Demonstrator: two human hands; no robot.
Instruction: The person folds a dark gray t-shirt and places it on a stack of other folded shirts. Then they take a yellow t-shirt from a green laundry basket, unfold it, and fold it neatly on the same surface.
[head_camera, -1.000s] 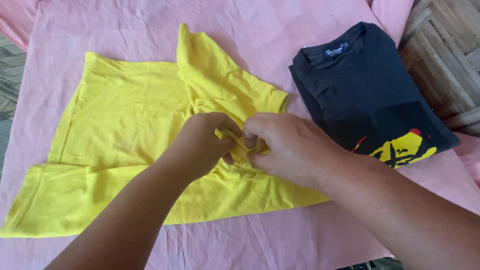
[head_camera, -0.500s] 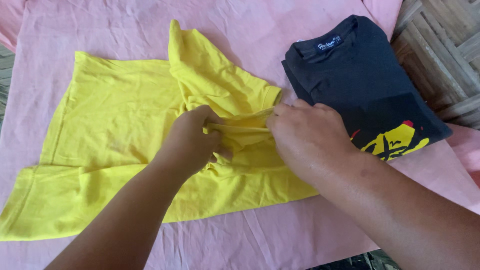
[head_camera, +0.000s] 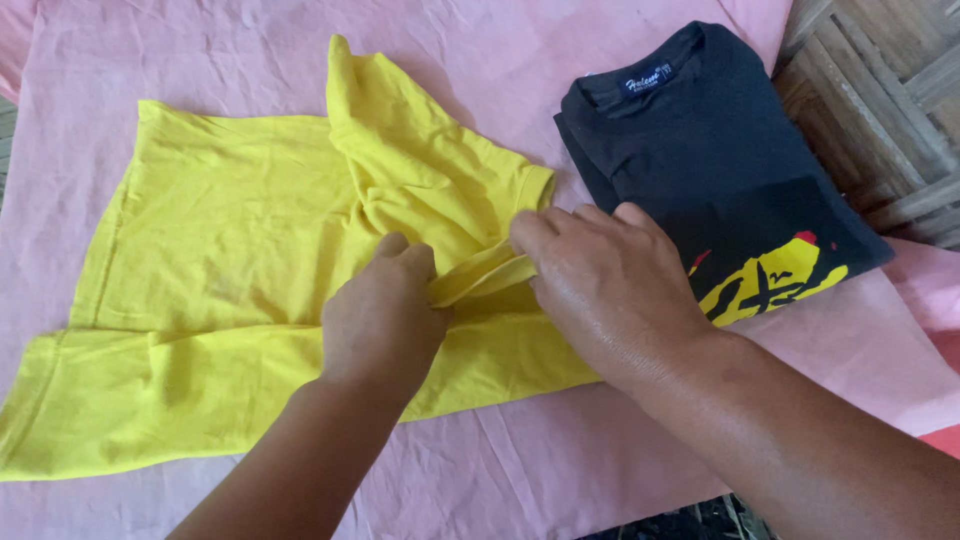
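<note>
Pink cloth (head_camera: 560, 470) spread flat, yellow shirt (head_camera: 220, 260) lying under both grips, folded black shirt (head_camera: 700, 160) just right of them

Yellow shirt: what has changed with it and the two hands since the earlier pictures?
The right hand drew apart from the left hand, pulling a band of the yellow shirt taut between them. Both hands kept their grip on it. The folded black shirt and the pink cloth stayed as they were.

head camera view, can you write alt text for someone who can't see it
Two bare hands, left hand and right hand, pinch a fold of a yellow t-shirt spread on a pink cloth. A folded black t-shirt with a yellow and red print lies to the right.
</note>
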